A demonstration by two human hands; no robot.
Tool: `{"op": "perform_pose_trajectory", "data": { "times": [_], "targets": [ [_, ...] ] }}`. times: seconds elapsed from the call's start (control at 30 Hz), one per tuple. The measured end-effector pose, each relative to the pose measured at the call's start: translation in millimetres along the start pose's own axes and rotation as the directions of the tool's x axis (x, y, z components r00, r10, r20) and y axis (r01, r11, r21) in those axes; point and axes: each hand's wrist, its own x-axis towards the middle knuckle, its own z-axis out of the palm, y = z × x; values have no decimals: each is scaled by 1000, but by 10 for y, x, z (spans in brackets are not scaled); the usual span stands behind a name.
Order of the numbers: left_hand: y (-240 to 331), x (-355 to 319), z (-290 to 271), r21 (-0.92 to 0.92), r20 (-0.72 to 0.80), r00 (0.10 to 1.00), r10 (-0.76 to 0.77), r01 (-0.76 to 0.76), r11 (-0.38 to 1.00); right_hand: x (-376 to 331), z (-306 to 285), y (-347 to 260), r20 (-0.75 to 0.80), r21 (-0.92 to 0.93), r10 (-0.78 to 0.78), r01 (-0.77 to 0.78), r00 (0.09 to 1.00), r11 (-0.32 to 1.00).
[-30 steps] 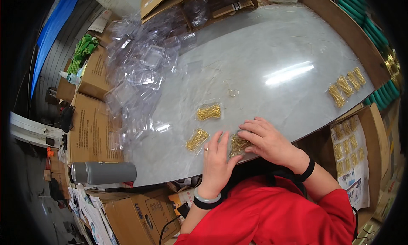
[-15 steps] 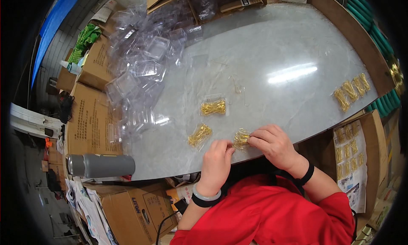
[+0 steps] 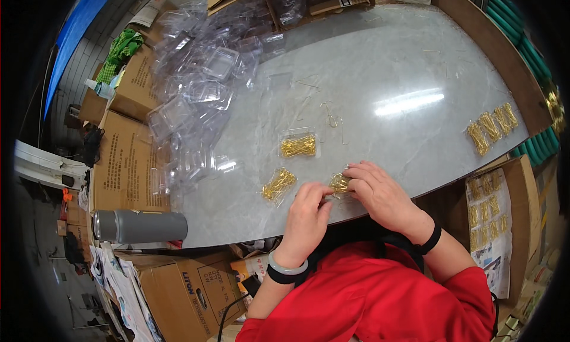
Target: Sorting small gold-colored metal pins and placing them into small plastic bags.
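Both of my hands meet at a small bundle of gold wire hooks (image 3: 339, 183) near the table's front edge. My left hand (image 3: 309, 214) pinches the bundle's left side between thumb and fingers. On its right side, the fingers of my right hand (image 3: 375, 193) are curled over it, hiding part of the wires. Just left of my hands lies another gold hook bundle (image 3: 278, 185), tilted on the tabletop. Farther back, a clear plastic tray (image 3: 298, 144) holds a neat bundle of the same hooks. A few loose hooks (image 3: 333, 122) lie beyond it.
Clear plastic trays (image 3: 208, 95) are heaped at the left of the grey table (image 3: 415, 63). A grey bottle (image 3: 142, 227) lies at the front left. Several filled packs (image 3: 491, 128) line the right edge. An open carton (image 3: 516, 223) stands below them.
My hands and the bundle have shifted slightly away from the table's front edge. My right fingers now reach farther over the wires. The other bundles have stayed in place.
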Motion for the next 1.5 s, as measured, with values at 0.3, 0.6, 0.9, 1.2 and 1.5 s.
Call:
{"op": "perform_pose_trajectory", "data": {
  "times": [0.3, 0.6, 0.9, 1.2, 1.5],
  "targets": [
    [-19, -98, 182, 176, -133, 984, 116, -92, 980, -46, -15, -26, -15, 56, 41, -40, 999, 998],
    [-71, -70, 270, -31, -60, 997, 47, -49, 998, 4, -48, 19, 57, 81, -8, 3, 998, 997],
    [-64, 34, 210, 97, 66, 974, 218, -224, 970, -91, -222, -40, 36, 291, 178, -181, 983, 940],
    [-63, 94, 287, 193, 174, 959, 224, -256, 947, -145, -227, -22, 3, 305, 286, -274, 958, 912],
    [-15, 51, 429, 168, 30, 980, 197, -199, 965, -313, -241, -115, -119, 71, 230, -223, 966, 972]
  ]
}}
